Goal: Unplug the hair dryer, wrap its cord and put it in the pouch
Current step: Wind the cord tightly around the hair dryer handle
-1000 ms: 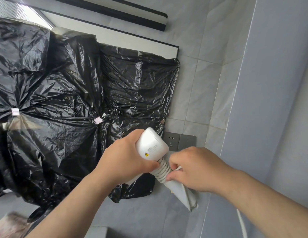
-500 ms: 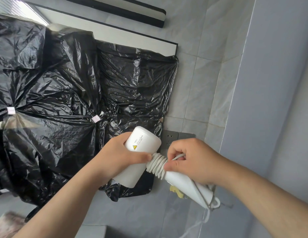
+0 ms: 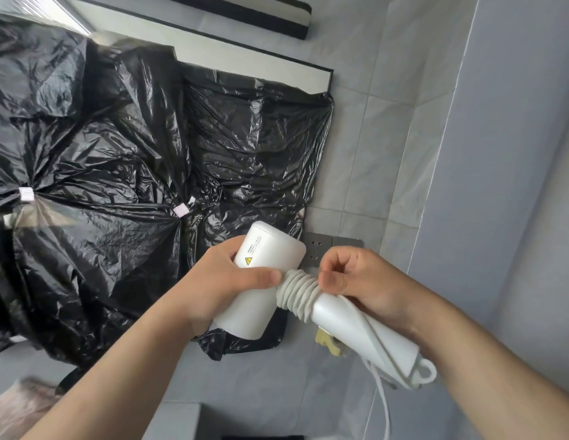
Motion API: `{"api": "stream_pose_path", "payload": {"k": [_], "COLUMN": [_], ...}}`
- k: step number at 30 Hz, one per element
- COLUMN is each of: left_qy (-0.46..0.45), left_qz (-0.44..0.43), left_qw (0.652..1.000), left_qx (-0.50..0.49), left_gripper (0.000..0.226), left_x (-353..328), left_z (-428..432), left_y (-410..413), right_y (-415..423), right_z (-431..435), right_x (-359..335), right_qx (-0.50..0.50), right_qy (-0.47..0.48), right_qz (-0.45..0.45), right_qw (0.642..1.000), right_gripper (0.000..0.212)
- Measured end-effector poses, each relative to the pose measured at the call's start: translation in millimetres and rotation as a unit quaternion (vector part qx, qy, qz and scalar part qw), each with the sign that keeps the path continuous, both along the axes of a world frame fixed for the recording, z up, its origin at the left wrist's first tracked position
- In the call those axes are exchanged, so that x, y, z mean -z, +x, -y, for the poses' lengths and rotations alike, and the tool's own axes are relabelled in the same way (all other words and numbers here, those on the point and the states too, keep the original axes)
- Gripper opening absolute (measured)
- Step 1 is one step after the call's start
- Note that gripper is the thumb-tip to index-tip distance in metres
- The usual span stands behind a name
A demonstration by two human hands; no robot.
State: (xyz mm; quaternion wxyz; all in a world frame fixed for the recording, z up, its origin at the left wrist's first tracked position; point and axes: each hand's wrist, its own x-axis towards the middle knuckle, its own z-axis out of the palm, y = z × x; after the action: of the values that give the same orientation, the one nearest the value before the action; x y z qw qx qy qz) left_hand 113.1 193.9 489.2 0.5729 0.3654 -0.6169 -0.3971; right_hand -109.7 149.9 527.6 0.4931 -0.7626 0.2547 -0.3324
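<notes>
The left hand [image 3: 226, 281] grips the hair dryer [image 3: 267, 249] before the wall socket [image 3: 321, 249], the right hand [image 3: 365, 281] pinches the cord [image 3: 297, 292], and more coils than 1 second ago suggest the wrapping advances.

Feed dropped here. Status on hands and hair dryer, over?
Left hand grips hair dryer barrel. Right hand pinches cord, several turns wound on the handle. Loose cord hangs below, wrap unfinished.

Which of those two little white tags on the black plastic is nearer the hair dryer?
The right-hand tag, just up-left of the hair dryer; the other tag sits at the far left.
</notes>
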Motion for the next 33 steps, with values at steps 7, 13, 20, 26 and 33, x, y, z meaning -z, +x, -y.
{"api": "stream_pose_path", "payload": {"k": [7, 13, 20, 26, 33], "left_qy": [0.004, 0.012, 0.000, -0.036, -0.060], "left_qz": [-0.075, -0.104, -0.150, -0.104, 0.006], "left_qw": [0.997, 0.993, 0.979, 0.942, 0.915], "left_qx": [-0.024, -0.062, -0.137, -0.317, -0.398], "left_gripper": [0.050, 0.043, 0.030, 0.035, 0.047], "left_x": [6, 12, 9, 5, 8], "left_z": [3, 3, 6, 9, 2], "left_y": [-6, -13, -20, -20, -20], "right_y": [13, 24, 42, 50, 43], "right_z": [8, 0, -8, -24, -30], "right_x": [30, 50, 58, 65, 48], "right_qx": [-0.080, -0.046, 0.096, 0.186, 0.254], "right_qy": [0.202, 0.288, 0.231, 0.095, -0.073], "right_qz": [0.242, 0.374, 0.362, 0.183, -0.093], "right_qw": [0.946, 0.880, 0.898, 0.961, 0.960], "right_gripper": [0.041, 0.026, 0.022, 0.026, 0.029]}}
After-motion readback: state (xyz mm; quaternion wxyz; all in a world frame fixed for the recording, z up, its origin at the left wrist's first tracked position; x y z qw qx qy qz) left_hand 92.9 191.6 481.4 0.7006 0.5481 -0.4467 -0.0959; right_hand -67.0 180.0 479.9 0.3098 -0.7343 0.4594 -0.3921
